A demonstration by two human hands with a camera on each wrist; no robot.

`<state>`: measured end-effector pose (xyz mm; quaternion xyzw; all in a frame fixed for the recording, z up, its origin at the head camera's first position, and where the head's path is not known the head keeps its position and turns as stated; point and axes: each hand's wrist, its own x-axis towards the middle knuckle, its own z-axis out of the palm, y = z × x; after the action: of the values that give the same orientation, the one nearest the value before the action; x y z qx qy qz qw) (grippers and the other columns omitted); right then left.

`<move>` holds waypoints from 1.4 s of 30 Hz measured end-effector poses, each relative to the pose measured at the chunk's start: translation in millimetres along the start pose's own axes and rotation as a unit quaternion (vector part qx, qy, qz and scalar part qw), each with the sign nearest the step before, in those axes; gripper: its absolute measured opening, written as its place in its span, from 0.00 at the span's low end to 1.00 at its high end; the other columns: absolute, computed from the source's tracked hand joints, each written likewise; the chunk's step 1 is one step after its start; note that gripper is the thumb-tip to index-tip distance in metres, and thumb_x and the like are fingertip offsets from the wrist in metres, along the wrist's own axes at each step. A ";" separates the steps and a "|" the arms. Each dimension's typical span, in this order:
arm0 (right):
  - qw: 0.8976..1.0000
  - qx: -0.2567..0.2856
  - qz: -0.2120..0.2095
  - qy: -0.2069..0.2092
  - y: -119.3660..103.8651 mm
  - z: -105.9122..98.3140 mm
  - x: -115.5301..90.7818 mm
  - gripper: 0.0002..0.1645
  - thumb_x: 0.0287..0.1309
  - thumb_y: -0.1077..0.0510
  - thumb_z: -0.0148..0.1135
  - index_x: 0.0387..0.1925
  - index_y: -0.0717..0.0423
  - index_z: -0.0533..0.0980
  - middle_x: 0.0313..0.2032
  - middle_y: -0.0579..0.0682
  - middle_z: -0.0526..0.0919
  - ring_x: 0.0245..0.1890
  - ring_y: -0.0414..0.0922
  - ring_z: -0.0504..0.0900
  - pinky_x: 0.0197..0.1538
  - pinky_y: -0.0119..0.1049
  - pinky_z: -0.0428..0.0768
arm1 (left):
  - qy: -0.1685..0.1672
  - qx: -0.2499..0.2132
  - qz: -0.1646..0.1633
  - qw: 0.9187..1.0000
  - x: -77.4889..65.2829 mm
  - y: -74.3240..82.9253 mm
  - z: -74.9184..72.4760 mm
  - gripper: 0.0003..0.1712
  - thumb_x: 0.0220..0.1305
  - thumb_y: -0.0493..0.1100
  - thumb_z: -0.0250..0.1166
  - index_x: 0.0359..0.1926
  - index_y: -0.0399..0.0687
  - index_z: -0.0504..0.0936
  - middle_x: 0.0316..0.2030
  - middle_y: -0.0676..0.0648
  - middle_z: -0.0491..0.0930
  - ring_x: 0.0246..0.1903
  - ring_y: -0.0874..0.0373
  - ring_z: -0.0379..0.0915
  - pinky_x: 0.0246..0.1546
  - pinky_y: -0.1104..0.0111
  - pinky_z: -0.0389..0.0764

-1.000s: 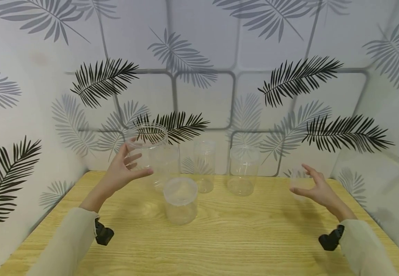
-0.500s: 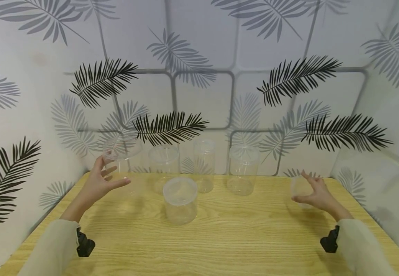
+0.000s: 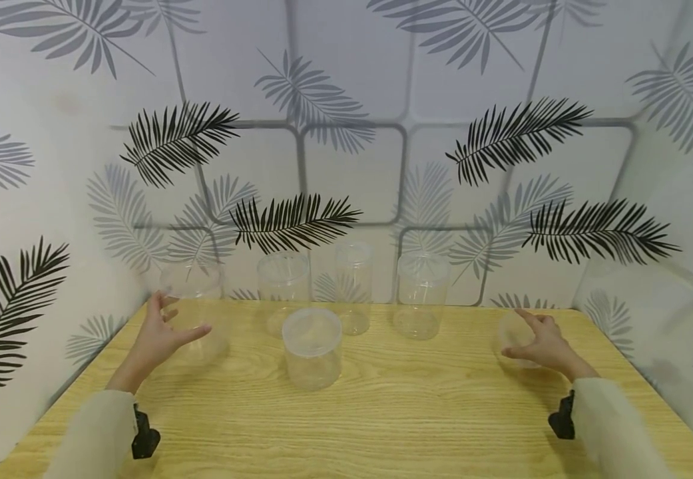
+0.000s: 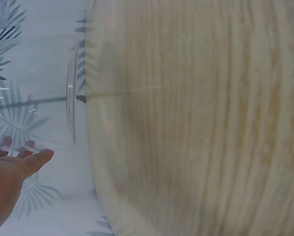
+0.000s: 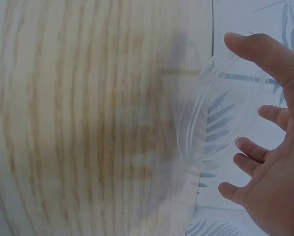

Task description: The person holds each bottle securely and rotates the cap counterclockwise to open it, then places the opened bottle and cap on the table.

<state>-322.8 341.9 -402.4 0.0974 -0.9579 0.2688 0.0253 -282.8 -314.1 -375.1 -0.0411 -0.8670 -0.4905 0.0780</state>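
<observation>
On the left, my left hand (image 3: 157, 342) grips a large clear jar (image 3: 207, 299) from its left side, thumb in front and fingers behind. In the left wrist view this jar (image 4: 43, 98) lies sideways across the picture, its flanged end toward the table. At the far right, my right hand (image 3: 544, 346) holds a small, short clear container (image 3: 510, 329) between thumb and fingers. The right wrist view shows this container's round ridged rim (image 5: 196, 118) tilted, near the table edge. Whether either held piece touches the table I cannot tell.
Between the hands stand a medium clear jar (image 3: 284, 293), a narrow tall one (image 3: 355, 293) and a wider one (image 3: 423, 299) along the back. A short lidded jar (image 3: 313, 352) stands in front. The wooden table (image 3: 382, 426) ends at a leaf-patterned wall (image 3: 352, 173).
My left hand has carried the large jar left and down, away from the standing jars. My right hand has lowered slightly with the small container, which has tilted. The standing jars stay put.
</observation>
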 end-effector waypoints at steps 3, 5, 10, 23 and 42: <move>1.000 -0.002 0.003 -0.006 2.6 3.5 1.3 0.59 0.43 0.44 0.70 0.65 0.69 0.49 0.54 0.81 0.51 0.53 0.75 0.54 0.47 0.70 0.63 | 0.002 0.006 -0.013 1.000 -0.7 -6.3 1.2 0.66 0.54 0.52 0.66 0.66 0.45 0.18 0.67 0.33 0.35 0.66 0.30 0.37 0.54 0.38 0.61; 1.000 -0.002 0.003 -0.010 5.2 5.9 2.8 0.59 0.43 0.44 0.70 0.66 0.69 0.49 0.54 0.80 0.51 0.54 0.74 0.54 0.47 0.70 0.63 | 0.004 0.005 -0.019 1.000 -1.4 -9.7 2.0 0.66 0.54 0.53 0.66 0.66 0.45 0.18 0.67 0.33 0.33 0.66 0.30 0.36 0.55 0.37 0.60; 1.000 -0.009 0.001 -0.016 9.4 10.8 6.5 0.59 0.42 0.43 0.70 0.65 0.70 0.50 0.53 0.80 0.53 0.53 0.74 0.55 0.47 0.69 0.63 | 0.014 0.005 -0.019 1.000 -1.3 -17.7 4.4 0.65 0.54 0.52 0.67 0.65 0.46 0.19 0.66 0.31 0.32 0.65 0.29 0.37 0.55 0.37 0.59; 0.999 -0.033 0.012 -0.037 11.4 15.1 10.3 0.60 0.42 0.42 0.69 0.64 0.74 0.50 0.55 0.81 0.55 0.54 0.76 0.56 0.48 0.70 0.63 | 0.028 -0.008 -0.018 0.999 1.9 -31.4 4.9 0.50 0.53 0.51 0.68 0.55 0.47 0.34 0.67 0.32 0.27 0.64 0.25 0.36 0.56 0.35 0.54; 0.999 -0.011 0.018 -0.039 8.1 10.9 7.9 0.60 0.46 0.42 0.67 0.63 0.77 0.48 0.58 0.81 0.52 0.55 0.76 0.54 0.52 0.69 0.61 | 0.007 0.004 -0.043 0.999 1.1 -24.3 1.4 0.71 0.53 0.51 0.67 0.63 0.53 0.09 0.66 0.29 0.25 0.63 0.24 0.30 0.57 0.35 0.51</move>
<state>-332.2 341.7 -415.0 0.0905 -0.9626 0.2551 -0.0159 -287.7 -325.5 -396.1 -0.0001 -0.8695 -0.4899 0.0637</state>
